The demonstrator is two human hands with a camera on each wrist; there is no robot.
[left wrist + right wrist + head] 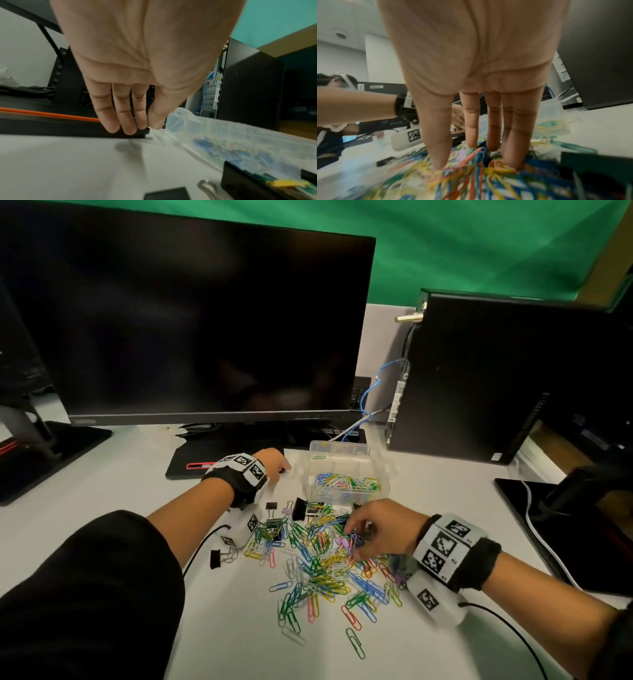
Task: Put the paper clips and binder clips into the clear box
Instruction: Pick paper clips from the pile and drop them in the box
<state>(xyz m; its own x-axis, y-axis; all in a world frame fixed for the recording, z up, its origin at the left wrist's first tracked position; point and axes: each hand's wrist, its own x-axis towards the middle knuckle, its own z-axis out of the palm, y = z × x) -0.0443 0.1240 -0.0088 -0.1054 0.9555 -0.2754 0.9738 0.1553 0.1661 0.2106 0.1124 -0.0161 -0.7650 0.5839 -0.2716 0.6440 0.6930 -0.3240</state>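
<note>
A heap of coloured paper clips [329,563] lies on the white desk, with black binder clips [301,508] along its far edge and one [215,558] at its left. The clear box [339,447] stands behind the heap, open, holding several paper clips. My right hand [354,537] reaches down into the heap. Its straight fingers and thumb [476,159] are spread, with their tips among the clips. My left hand [282,469] is just left of the box [240,135]. Its fingers [126,127] are straight, close together, at the corner of the monitor base, holding nothing I can make out.
A large dark monitor [191,320] and its black base [226,457] stand behind the left hand. A black computer tower [496,378] with blue cables is behind the box at right. Other monitor stands flank the desk [51,453] [565,525]. Another person [337,83] sits beyond.
</note>
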